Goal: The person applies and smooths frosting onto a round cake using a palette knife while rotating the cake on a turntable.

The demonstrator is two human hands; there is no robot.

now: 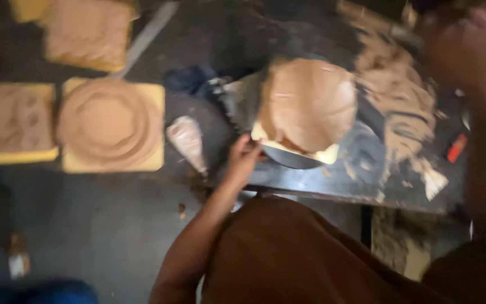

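A round slab of brown clay (310, 104) lies over a yellow mould on a dark metal wheel (293, 160). My left hand (244, 156) grips the near left edge of that mould and wheel. My right hand (459, 48) is raised at the upper right, heavily blurred, over a clay-smeared part of the dark workbench (361, 186); whether it holds anything cannot be made out.
On the floor at left sit yellow square moulds with clay on them: one with a ringed clay disc (111, 124), one at far left (12, 121), one at the top (88, 31). A clay cone (188, 141) lies beside them. A small red object (455, 147) rests at right.
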